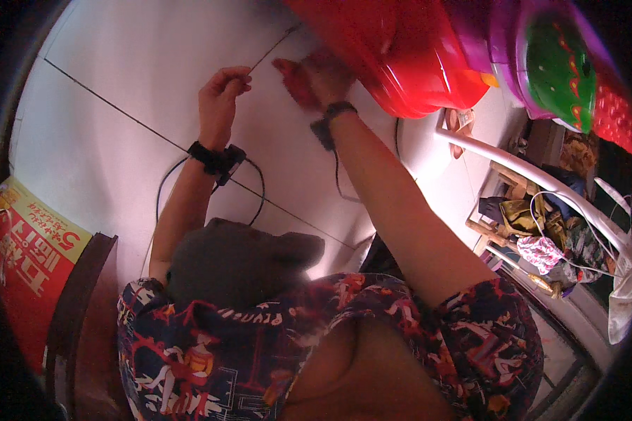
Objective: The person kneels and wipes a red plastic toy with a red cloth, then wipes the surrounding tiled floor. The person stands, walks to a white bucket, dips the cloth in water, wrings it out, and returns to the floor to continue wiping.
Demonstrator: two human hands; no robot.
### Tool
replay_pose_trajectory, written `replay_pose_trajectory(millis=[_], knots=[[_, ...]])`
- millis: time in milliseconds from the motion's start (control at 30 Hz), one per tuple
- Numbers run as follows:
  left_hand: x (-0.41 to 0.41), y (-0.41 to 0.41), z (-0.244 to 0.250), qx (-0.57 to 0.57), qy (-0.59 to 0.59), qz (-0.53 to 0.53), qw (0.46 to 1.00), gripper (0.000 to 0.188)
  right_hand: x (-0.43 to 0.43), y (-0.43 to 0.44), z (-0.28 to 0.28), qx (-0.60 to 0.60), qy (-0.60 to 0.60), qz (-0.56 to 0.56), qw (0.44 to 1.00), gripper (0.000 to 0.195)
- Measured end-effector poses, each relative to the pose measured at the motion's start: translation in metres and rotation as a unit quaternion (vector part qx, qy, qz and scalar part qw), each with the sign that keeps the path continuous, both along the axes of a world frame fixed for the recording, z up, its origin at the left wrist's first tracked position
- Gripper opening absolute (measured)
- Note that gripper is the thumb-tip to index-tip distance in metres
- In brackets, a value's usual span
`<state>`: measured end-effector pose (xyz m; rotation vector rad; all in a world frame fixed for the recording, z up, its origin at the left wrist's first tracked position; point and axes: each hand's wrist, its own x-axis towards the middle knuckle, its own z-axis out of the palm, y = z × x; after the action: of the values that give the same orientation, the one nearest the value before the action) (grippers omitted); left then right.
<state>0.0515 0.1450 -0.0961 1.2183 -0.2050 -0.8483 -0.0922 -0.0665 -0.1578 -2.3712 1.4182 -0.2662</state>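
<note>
My left hand (222, 100) is raised over the pale tiled floor, its fingertips pinching the end of a thin dark cord or wire (269, 52) that runs up and right. To its right, my right hand (329, 79) is partly in shadow and blurred, with a dark red cloth (299, 85) at its fingers. Large shiny red plastic (411, 63) hangs or stands just beside that hand and overlaps its surroundings. Both wrists wear black straps with small devices and cables.
At the right, a white tubular frame (537, 171) stands before a wooden rack with crumpled cloths (540, 252). Purple, green and red glossy items (558, 73) fill the upper right. A red and yellow printed box (31, 263) and a dark brown edge (92, 284) lie left.
</note>
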Motion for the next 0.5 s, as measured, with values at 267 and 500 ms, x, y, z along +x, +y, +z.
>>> replay_pose_trajectory(millis=[267, 500], knots=[[0.012, 0.016, 0.009, 0.005, -0.030, 0.045, 0.999, 0.019, 0.029, 0.040, 0.054, 0.095, -0.252, 0.039, 0.962, 0.058], [0.017, 0.012, 0.013, -0.014, -0.015, 0.072, 0.997, 0.019, -0.082, 0.135, 0.071, -0.131, -0.119, 0.243, 0.954, 0.069]])
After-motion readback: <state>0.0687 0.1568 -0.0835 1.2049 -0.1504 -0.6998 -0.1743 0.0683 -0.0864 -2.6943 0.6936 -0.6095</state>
